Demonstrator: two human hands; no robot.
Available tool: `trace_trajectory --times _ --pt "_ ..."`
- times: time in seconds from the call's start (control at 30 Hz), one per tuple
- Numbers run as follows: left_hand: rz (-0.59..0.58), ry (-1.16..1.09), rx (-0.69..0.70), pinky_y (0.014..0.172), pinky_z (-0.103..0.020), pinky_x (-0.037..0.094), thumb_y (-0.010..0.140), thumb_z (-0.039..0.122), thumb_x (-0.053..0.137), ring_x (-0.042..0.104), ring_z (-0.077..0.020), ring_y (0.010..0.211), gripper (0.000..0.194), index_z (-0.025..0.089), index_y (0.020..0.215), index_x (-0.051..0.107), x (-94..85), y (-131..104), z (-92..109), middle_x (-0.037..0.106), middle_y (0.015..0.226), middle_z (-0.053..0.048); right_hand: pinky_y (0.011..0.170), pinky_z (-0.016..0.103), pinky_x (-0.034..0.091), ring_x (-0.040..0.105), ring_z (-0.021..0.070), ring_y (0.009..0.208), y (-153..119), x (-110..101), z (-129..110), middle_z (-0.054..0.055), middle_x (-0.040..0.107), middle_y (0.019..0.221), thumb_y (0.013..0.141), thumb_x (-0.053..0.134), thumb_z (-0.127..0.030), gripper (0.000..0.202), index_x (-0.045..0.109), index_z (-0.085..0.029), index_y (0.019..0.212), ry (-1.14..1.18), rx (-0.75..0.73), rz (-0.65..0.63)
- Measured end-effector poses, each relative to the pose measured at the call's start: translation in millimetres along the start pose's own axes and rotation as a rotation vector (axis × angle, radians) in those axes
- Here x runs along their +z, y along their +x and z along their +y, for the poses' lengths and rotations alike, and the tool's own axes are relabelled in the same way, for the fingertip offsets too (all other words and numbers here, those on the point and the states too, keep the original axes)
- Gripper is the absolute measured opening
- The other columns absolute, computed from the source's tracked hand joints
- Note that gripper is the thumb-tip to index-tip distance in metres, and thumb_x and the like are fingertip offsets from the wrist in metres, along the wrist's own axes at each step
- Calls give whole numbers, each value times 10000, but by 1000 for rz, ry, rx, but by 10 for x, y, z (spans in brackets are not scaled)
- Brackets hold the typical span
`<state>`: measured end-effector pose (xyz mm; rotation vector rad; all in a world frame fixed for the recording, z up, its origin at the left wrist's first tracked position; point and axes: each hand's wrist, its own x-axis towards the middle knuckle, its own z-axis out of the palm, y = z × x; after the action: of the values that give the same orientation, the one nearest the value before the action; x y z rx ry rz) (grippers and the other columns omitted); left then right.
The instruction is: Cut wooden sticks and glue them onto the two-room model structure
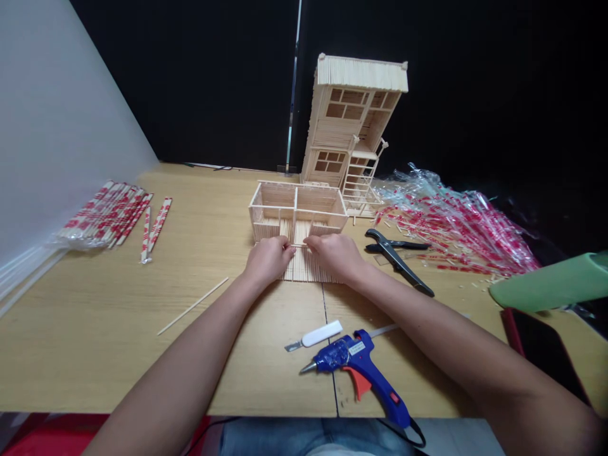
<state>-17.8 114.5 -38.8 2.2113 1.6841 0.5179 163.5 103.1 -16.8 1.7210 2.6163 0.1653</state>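
A small model house frame [321,193] of thin wooden sticks stands mid-table, open at the top, with a stick floor [304,269] reaching toward me. At its front, a short wooden stick [298,246] lies crosswise between my hands. My left hand [270,258] pinches its left end, while the fingertips of my right hand [338,256] close on the right end. Both hands rest low against the model and hide part of its front corners. Nearer to me lie a blue hot glue gun [365,361], a white-handled craft knife [320,333] and a loose stick [192,306].
Behind the frame rises a taller stick house [351,114] with a ladder. Black-handled cutters [394,256] and a heap of plastic wrappers [465,221] lie right, near a green cylinder [546,282] and a phone [546,354]. Wrapped chopsticks [109,212] are piled left.
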Motion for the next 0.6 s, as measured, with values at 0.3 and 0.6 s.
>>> trace_trajectory --times 0.3,0.6 --pt "-35 148 96 761 -358 477 966 370 471 703 -289 913 349 297 1241 672 34 -18 54 767 1014 -104 659 313 432 717 271 857 -47 -84 110 118 765 976 987 385 -213 335 673 -205 1159 -16 -53 37" --pt "-60 277 138 722 -374 478 977 350 422 712 -319 881 376 286 1249 674 33 -14 96 765 979 -136 611 308 403 716 266 765 -4 -22 53 146 762 853 959 424 -168 332 641 -136 1208 -22 -138 -1"
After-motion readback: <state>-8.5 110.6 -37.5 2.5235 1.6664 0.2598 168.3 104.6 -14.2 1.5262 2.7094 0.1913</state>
